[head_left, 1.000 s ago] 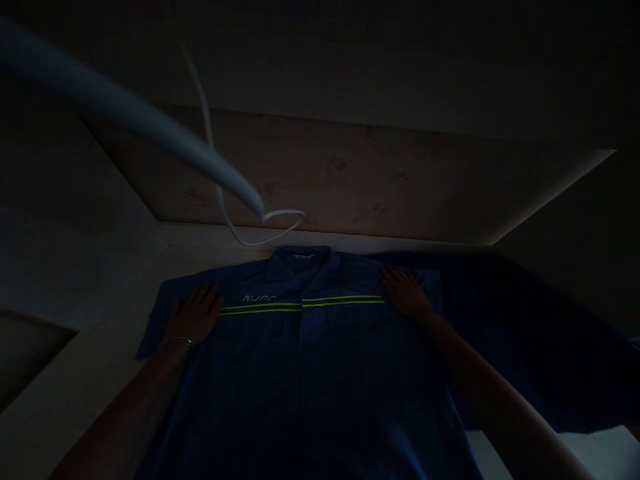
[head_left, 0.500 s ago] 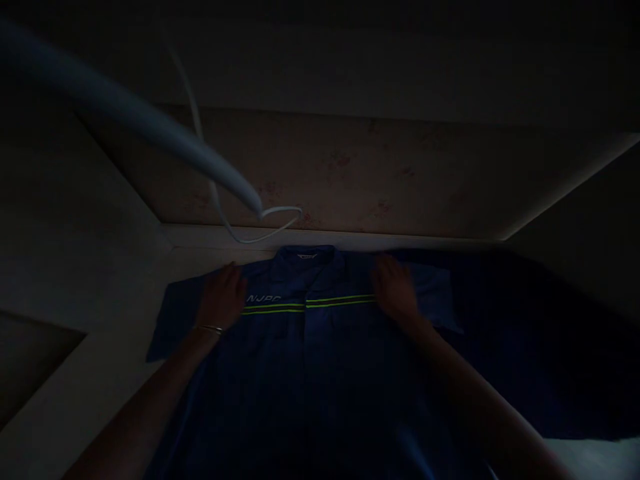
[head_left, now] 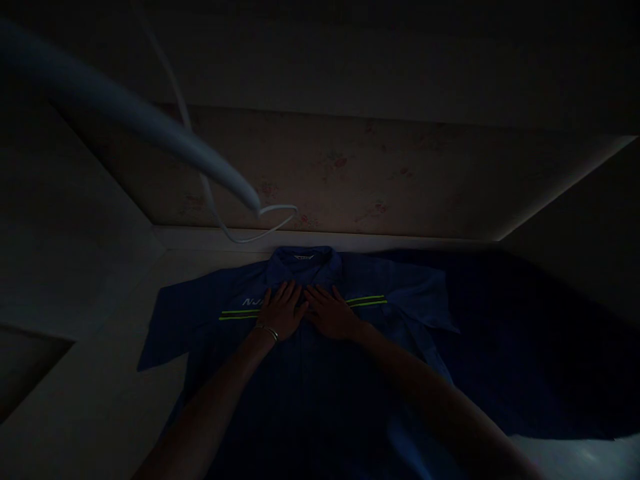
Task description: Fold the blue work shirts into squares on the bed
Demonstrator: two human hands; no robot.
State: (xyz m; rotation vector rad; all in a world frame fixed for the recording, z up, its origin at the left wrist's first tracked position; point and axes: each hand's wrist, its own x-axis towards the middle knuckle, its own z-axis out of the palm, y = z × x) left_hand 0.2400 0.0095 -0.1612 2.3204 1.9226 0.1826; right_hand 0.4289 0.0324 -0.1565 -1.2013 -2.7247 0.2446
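Note:
A dark blue short-sleeved work shirt (head_left: 295,387) lies spread out, front side up, its collar at the far end. Two yellow-green stripes cross its chest, and white letters show partly beside my left hand (head_left: 283,312). That hand rests flat on the chest just below the collar, fingers spread, a thin bracelet on the wrist. Close beside it, my right hand (head_left: 333,313) also lies flat on the shirt with its fingers stretched out. Their thumbs meet or nearly meet at the front placket. Neither hand grips the cloth.
Dark blue cloth (head_left: 525,353) lies to the right of the shirt. Behind the collar rises a panel with a faint flower pattern (head_left: 340,173). A pale tube (head_left: 200,157) with a looped white cord (head_left: 220,223) hangs at upper left. The scene is very dim.
Both hands have moved inward from the shoulder areas to the middle of the chest. The stripes they covered near the sleeves now show, and the left sleeve lies more fully in sight.

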